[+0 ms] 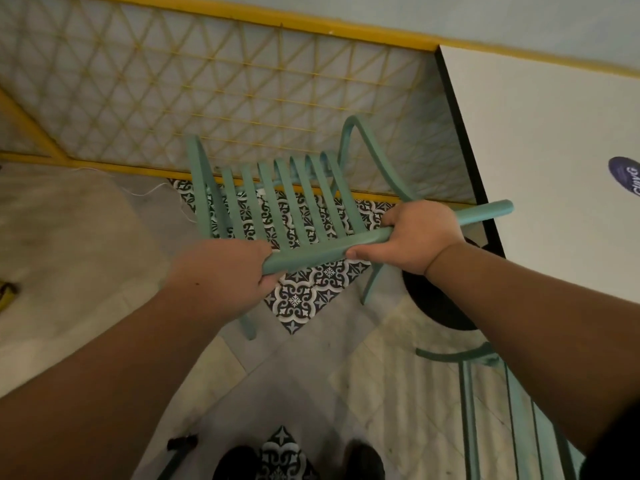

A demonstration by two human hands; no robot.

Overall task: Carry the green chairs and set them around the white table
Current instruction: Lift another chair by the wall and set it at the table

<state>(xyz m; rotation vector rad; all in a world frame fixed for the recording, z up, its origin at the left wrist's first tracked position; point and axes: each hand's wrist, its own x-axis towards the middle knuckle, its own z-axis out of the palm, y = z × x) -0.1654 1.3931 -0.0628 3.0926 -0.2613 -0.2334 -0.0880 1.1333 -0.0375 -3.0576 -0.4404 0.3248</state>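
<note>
Apparently green chair (304,199) between hands.

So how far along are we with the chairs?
One second green chair already stands by the white table, lower right. In hand: the left hand and right hand grip the top rail of a green chair beside the table's edge. Left: setting it down. Other chairs aren't in view.
</note>
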